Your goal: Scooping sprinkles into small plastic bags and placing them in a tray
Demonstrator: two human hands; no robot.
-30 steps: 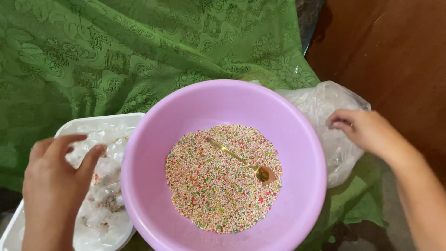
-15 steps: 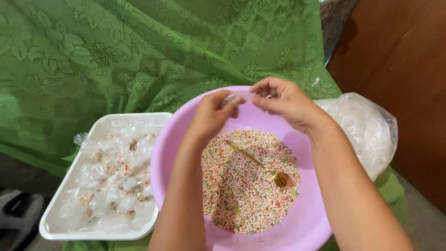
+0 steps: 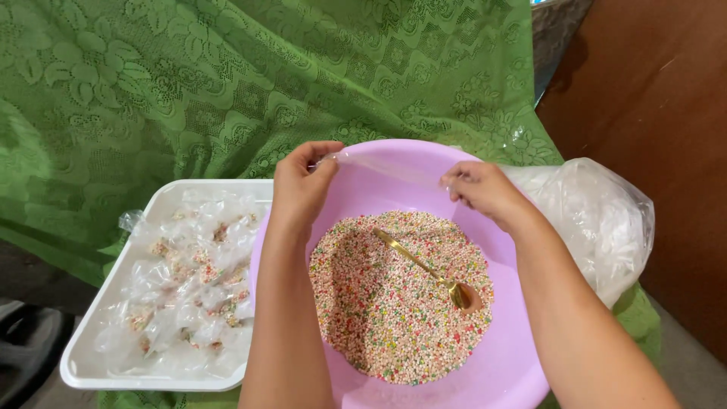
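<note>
Green lace cloth (image 3: 151, 91) is covering the bench. Nearest, the pink basin (image 3: 515, 363) of coloured beads is being worked over; a clear plastic strip (image 3: 394, 170), pinched before, is now being stretched between left hand (image 3: 301, 185) and right hand (image 3: 485, 189), both gripping it.

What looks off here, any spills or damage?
Nothing stands out. The sprinkles stay inside the pink basin, the gold spoon lies in them, and the left hand and right hand stretch a clear plastic strip above.

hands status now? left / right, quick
Left hand: closed, pinching one end of a thin clear plastic strip.
Right hand: closed, pinching the other end.
</note>
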